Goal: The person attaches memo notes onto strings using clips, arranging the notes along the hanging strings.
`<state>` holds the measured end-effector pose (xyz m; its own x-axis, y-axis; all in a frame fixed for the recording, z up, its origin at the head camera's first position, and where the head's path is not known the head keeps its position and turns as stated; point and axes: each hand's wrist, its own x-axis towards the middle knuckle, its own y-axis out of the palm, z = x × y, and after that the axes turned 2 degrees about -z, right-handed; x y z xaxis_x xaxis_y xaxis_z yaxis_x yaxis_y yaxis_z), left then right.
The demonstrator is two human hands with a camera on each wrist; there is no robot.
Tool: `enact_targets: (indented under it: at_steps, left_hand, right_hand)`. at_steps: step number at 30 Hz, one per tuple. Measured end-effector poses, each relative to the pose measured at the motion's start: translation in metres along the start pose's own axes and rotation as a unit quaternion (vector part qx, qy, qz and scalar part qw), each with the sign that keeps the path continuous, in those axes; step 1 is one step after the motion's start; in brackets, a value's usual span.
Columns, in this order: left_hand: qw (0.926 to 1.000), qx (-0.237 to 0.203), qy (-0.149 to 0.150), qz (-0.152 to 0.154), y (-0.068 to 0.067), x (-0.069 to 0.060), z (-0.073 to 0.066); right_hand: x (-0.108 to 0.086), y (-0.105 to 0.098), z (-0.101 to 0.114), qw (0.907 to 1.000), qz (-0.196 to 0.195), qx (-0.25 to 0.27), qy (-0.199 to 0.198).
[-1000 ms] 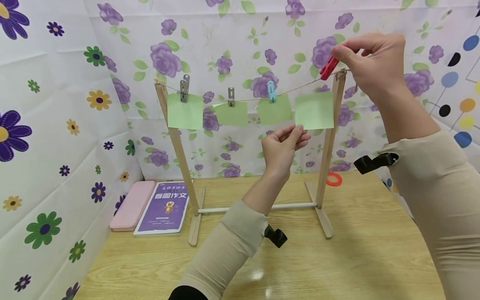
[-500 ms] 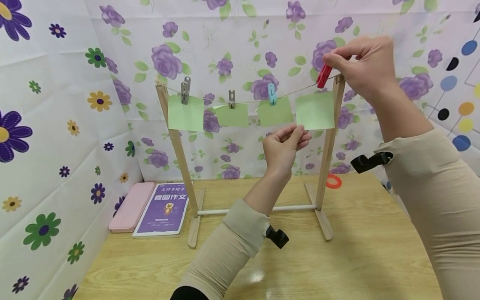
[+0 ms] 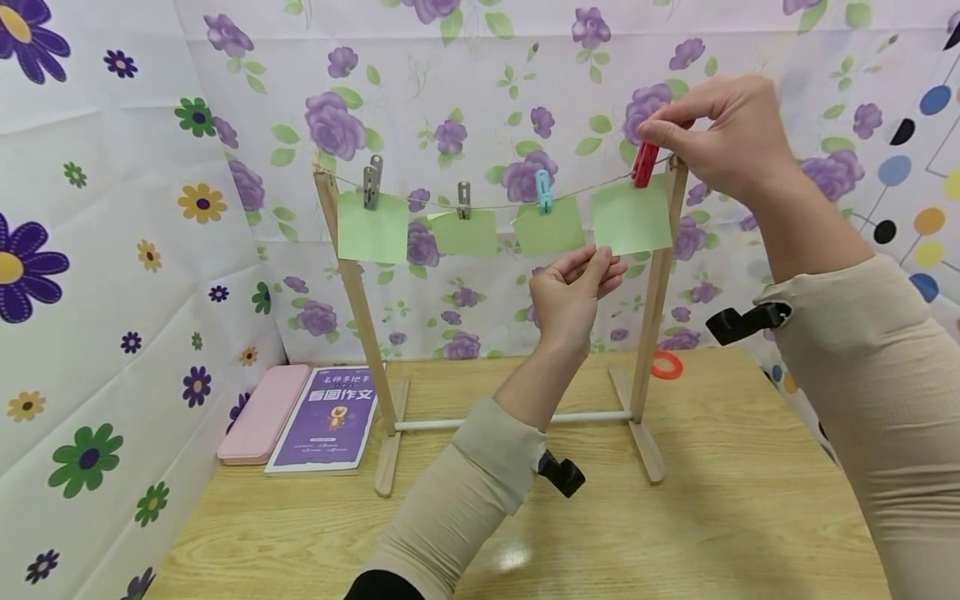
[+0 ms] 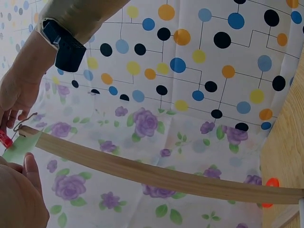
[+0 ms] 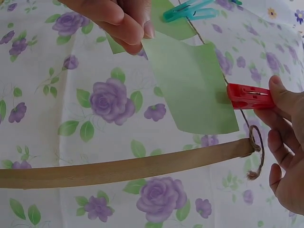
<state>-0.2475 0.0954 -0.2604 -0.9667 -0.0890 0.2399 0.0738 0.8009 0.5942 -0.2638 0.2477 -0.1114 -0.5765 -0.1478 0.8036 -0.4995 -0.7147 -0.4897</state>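
My right hand (image 3: 731,137) pinches a red clothespin (image 3: 644,164) by its upper end. The clothespin's lower end sits on the string (image 3: 588,182) at the top edge of a green paper square (image 3: 632,217), near the right post. With thumb and fingers, my left hand (image 3: 570,292) pinches that paper's lower left corner. In the right wrist view the red clothespin (image 5: 249,97) overlaps the paper's edge (image 5: 194,85) and the string. Three other green papers hang to the left, under two grey clothespins (image 3: 371,187) and a light blue clothespin (image 3: 543,192).
The string runs between two wooden posts (image 3: 652,308) of a stand with a white crossbar (image 3: 588,417). A pink case (image 3: 265,414) and a purple book (image 3: 326,421) lie at the table's left. An orange-red ring (image 3: 667,365) lies behind the right post.
My right hand has brought the red clothespin left and down onto the paper's top edge. The paper has risen slightly and tilted. My left hand keeps its pinch on the corner.
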Motion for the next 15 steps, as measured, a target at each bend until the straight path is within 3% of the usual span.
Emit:
enact_targets:
  at_steps: [15]
  left_hand:
    - [0.9999, -0.005, 0.001, 0.010, 0.0030, 0.0005, 0.0012]
  right_hand:
    - [-0.0036, -0.0028, -0.0028, 0.9986, 0.051, 0.008, -0.006]
